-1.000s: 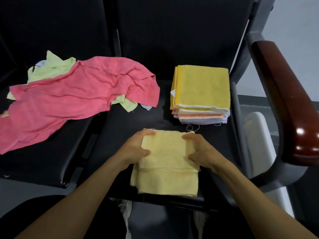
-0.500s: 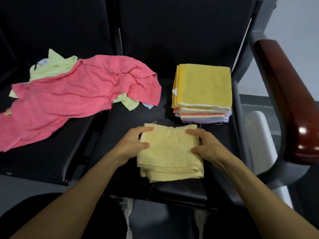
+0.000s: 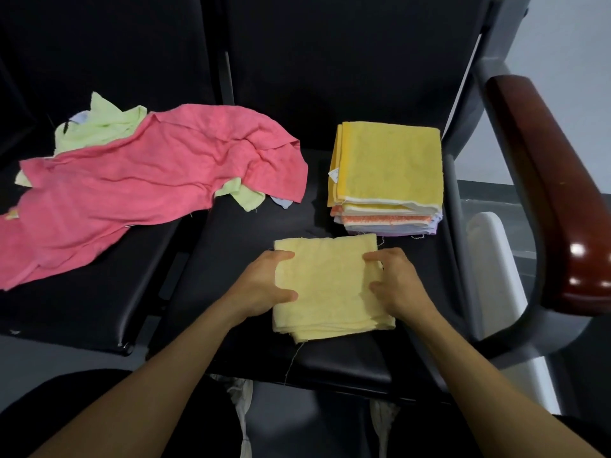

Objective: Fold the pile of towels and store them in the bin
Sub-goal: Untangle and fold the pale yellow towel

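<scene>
Your left hand [image 3: 261, 285] and right hand [image 3: 395, 282] pinch the folded pale towel [image 3: 330, 289] by its two side edges, thumbs on top, on the seat [image 3: 231, 246]. Just beyond your right hand sits the folded stack [image 3: 390, 166]; beyond your left hand, the loose pink towel [image 3: 148, 183].

black seat [image 3: 244, 233], folded pale towel [image 3: 329, 289], towel stack [image 3: 386, 180], pink towel [image 3: 142, 190]

Both forearms bare, no sleeves, no watch or rings on left hand [image 3: 261, 285] or right hand [image 3: 398, 284]; dark trousers at bottom edge.
</scene>
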### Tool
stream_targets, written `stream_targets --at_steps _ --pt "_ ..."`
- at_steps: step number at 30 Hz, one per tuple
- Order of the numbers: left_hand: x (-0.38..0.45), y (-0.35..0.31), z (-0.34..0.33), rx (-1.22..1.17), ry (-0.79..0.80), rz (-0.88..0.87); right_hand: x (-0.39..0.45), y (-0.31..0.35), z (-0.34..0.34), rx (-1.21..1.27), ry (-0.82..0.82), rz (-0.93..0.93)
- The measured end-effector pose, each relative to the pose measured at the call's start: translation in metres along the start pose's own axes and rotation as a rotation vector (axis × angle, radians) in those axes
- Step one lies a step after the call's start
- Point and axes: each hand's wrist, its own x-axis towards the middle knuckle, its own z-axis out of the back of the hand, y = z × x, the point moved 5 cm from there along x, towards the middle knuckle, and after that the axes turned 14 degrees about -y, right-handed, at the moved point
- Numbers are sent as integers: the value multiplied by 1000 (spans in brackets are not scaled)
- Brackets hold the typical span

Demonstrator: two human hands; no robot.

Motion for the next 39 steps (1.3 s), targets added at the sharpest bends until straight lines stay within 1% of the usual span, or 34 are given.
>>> stream_targets --at_steps 2,4,5,6,7,10,12,15,18,22,24,26,27,28,30,32,33,35,37,39 --pt "0 -5 1 103 -63 -44 -1 8 5 -60 -80 47" --pt "0 -14 3 265 -197 -120 -4 22 10 -154 -198 194" --pt "-1 -19 1 345 -263 -184 -6 30 8 -182 -220 280" --pt "-1 -26 -5 394 -296 -246 -9 38 2 -195 -205 354" --pt "-3 -31 -14 412 -291 -289 -12 44 -9 -195 -156 415" --pt "-5 -30 -46 502 -193 -331 -26 50 -47 -259 45 510" --pt "-3 -18 -59 618 -146 -322 -29 39 -62 -411 132 512" --pt "1 -3 -63 653 -99 -279 -21 16 -62 -564 171 444" --pt "3 -1 -62 656 -77 -261 -11 6 -56 -593 164 363" --pt "5 -3 -60 659 -19 -259 -11 11 -55 -592 191 323" --pt "5 -5 -55 675 41 -267 -10 21 -47 -598 155 325" --pt "5 -9 -49 656 85 -284 -7 31 -33 -606 25 371" --pt "6 -12 -45 630 64 -307 -4 33 -26 -601 -38 387" --pt "7 -16 -40 601 10 -335 -2 34 -22 -594 -68 394" --pt "8 -19 -29 550 -130 -372 1 33 -20 -588 -51 376" --pt "10 -15 -23 529 -219 -344 3 33 -21 -606 -35 363" --pt "11 -12 -22 527 -231 -314 4 34 -21 -626 -47 369" --pt "14 -7 -21 533 -203 -249 5 39 -20 -648 -98 401" --pt "18 -8 -22 534 -184 -196 5 42 -17 -629 -165 433" --pt "21 -8 -19 508 -209 -140 4 42 -16 -585 -175 438"
